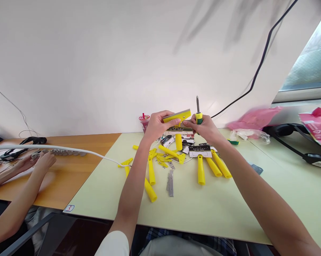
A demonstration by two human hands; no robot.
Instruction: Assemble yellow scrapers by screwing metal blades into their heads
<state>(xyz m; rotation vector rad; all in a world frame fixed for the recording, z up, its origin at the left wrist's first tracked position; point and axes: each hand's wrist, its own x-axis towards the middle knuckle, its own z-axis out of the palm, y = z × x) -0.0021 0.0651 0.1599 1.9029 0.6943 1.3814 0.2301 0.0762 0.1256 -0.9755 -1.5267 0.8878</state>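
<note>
My left hand (156,123) is closed on the head of a yellow scraper (182,115), raised above the table with its metal blade edge upward and its handle hanging down. My right hand (206,126) grips a screwdriver (199,118) with a green and yellow handle, its tip pointing up; the thumb and finger come close to the scraper head, and I cannot tell if they touch it. Below lie loose yellow scraper handles (151,172), small yellow plates (162,159) and flat metal blades (171,183). Scrapers with black and white card sleeves (200,152) lie to the right.
A drink cup (144,122) stands at the back by the wall. A white cable (96,152) crosses from the left. On the right are pink bags (256,118) and a black headset (285,142). A co-worker's hands (44,161) handle metal pieces at the wooden table.
</note>
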